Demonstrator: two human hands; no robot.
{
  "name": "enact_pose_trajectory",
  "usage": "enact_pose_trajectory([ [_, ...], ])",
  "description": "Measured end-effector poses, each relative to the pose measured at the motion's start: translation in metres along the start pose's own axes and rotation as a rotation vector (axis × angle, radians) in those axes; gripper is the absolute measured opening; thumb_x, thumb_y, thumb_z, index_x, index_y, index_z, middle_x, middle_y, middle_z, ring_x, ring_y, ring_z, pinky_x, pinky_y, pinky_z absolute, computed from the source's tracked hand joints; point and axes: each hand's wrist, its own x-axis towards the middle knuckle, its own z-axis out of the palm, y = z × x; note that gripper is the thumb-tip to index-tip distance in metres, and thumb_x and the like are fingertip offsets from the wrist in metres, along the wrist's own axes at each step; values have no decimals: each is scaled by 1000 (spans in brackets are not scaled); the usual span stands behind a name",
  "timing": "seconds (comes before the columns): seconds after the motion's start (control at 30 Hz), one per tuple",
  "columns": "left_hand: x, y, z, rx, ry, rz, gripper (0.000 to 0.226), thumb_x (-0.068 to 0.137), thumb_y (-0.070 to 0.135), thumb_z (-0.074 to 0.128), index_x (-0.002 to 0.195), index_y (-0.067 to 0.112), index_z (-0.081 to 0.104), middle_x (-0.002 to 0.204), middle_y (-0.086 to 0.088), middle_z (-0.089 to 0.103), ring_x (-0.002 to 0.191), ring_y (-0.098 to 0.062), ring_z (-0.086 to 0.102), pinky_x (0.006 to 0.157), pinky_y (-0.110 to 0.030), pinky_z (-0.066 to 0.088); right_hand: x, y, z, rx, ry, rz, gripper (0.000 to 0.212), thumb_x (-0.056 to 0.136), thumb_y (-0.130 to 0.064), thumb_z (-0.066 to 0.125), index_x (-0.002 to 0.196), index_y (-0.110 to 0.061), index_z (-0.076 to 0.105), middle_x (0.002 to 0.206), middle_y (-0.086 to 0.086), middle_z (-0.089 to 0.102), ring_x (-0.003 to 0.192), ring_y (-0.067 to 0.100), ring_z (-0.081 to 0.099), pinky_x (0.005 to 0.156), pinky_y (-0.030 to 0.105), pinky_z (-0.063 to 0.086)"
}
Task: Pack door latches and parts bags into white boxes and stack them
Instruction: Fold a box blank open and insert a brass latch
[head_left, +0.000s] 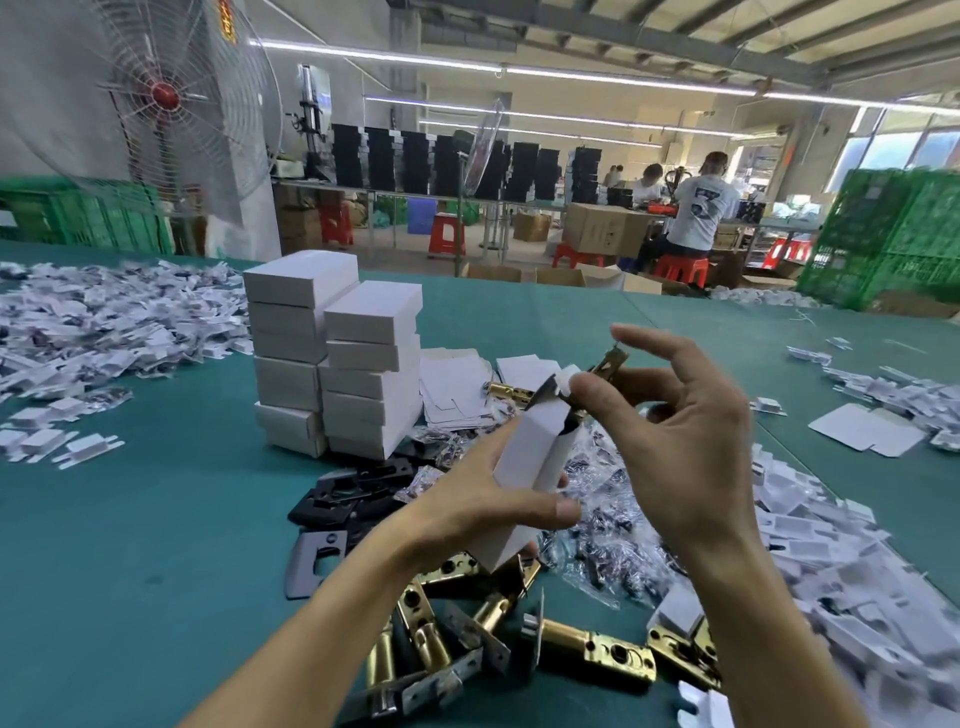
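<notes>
Loose latches (587, 649) lie at the near edge of the table (156, 519). Above them the left hand (467, 499) grips a box (530, 467) round its middle, open end up. The right hand (675, 431) pinches a latch (608, 364) part-way into that opening. Latch: probably heavy and rigid; hold by the barrel. Box: thin card, probably crushable; grip the long sides lightly. Stacks (343, 353) stand beyond.

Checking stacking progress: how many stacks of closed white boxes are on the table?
2. The taller stack stands on the left, and the shorter stack is close against its right side. Any lower stack behind them would be hidden.
</notes>
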Motion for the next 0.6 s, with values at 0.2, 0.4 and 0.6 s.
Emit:
enact_pose_trajectory([
  [0.2,-1,-2,4,-142,-45,-27,76,58,29,81,128,26,51,112,-10,63,104,-28,66,69,-45,61,1,-2,-1,-28,76,-44,32,80,-25,81,101,-28,58,86,-17,73,79,8,69,62,25,49],
  [0.4,-4,4,0,-183,-160,-86,74,60,25,74,127,7,49,113,-19,59,88,-21,68,69,-41,60,2,-2,-5,16,231,7,23,81,-30,80,88,-27,59,77,-9,73,72,13,71,62,48,54],
  [0.6,-2,2,1,37,-11,-53,57,51,37,73,105,22,61,85,9,68,87,-13,63,81,-34,52,-2,-4,-2,-44,40,-43,23,75,-33,82,83,-28,61,79,-18,71,71,9,67,57,15,43],
])
